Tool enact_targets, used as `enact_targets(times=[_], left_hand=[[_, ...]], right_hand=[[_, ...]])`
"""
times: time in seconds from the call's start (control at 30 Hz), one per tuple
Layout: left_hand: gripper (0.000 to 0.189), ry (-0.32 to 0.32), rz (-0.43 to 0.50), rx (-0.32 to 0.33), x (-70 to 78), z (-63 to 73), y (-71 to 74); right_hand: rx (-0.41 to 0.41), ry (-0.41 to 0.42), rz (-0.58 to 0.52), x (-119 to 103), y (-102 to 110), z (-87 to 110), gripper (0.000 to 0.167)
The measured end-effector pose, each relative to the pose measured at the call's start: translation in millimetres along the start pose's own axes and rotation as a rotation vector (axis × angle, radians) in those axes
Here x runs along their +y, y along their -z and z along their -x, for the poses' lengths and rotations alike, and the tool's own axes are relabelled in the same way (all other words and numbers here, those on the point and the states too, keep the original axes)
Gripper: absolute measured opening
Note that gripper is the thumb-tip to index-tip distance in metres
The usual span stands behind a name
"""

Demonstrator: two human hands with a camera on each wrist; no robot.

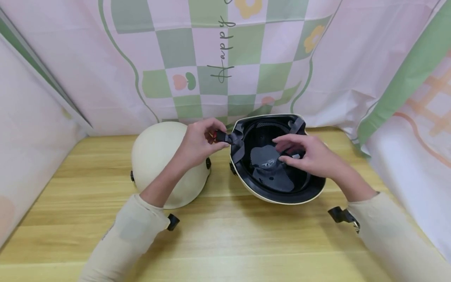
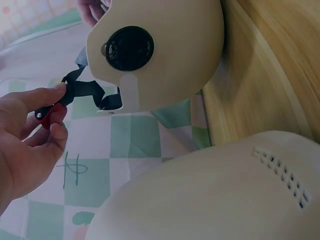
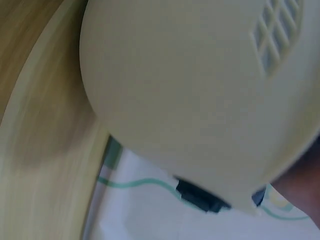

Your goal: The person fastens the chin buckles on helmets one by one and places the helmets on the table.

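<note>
A cream helmet (image 1: 282, 199) lies upside down on the table, its black lining and grey padding facing up. At its left rim, my left hand (image 1: 197, 144) pinches the black-and-red buckle (image 1: 220, 136) of the chin strap (image 1: 238, 143). The left wrist view shows the buckle's red part (image 2: 51, 115) between thumb and fingers, with the strap running to the shell. My right hand (image 1: 310, 156) is over the helmet's inside, thumb and fingers apart; whether the fingertips touch the lining is unclear. In the right wrist view the shell (image 3: 185, 90) hides most of that hand.
A second cream helmet (image 1: 158, 156), dome up, stands to the left, partly behind my left forearm. Both are on a wooden table (image 1: 239, 243). A checked cloth (image 1: 211, 47) hangs along the back edge, and more cloth (image 1: 415, 129) hangs at the right.
</note>
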State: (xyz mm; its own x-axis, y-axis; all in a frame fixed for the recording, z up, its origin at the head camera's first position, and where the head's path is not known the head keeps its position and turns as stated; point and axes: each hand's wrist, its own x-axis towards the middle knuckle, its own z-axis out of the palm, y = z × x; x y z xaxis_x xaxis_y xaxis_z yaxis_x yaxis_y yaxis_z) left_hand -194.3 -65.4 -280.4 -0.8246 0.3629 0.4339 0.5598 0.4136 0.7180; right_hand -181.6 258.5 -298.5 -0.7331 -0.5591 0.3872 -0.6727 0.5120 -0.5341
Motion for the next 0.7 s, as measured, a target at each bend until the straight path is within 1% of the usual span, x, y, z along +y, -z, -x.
enact_targets(times=[0.07,0.13,0.3,0.37,0.57,0.7], left_hand=[[0.026,-0.008,0.019,-0.003,0.9,-0.3,-2.3],[0.027,-0.01,0.042,-0.014,1.9,-0.3,-4.1],[0.034,-0.009,0.091,-0.058,2.1,-0.8,-6.7],[0.035,-0.014,0.101,-0.07,1.4,-1.7,-7.4],[0.037,-0.034,0.113,-0.097,0.7,-2.4,-8.0],[0.037,-0.066,0.094,-0.127,0.8,-2.5,-9.0]], right_hand=[[-0.036,-0.004,0.011,-1.2,-3.6,-3.1,0.043],[-0.072,-0.025,0.017,-2.7,-6.5,-5.8,0.042],[-0.159,-0.121,0.012,-5.3,-13.7,-13.5,0.044],[-0.186,-0.146,0.017,-4.5,-17.5,-16.8,0.043],[-0.277,-0.143,0.056,-1.1,-27.6,-24.4,0.037],[-0.336,-0.153,0.054,0.3,-30.5,-26.3,0.04]])
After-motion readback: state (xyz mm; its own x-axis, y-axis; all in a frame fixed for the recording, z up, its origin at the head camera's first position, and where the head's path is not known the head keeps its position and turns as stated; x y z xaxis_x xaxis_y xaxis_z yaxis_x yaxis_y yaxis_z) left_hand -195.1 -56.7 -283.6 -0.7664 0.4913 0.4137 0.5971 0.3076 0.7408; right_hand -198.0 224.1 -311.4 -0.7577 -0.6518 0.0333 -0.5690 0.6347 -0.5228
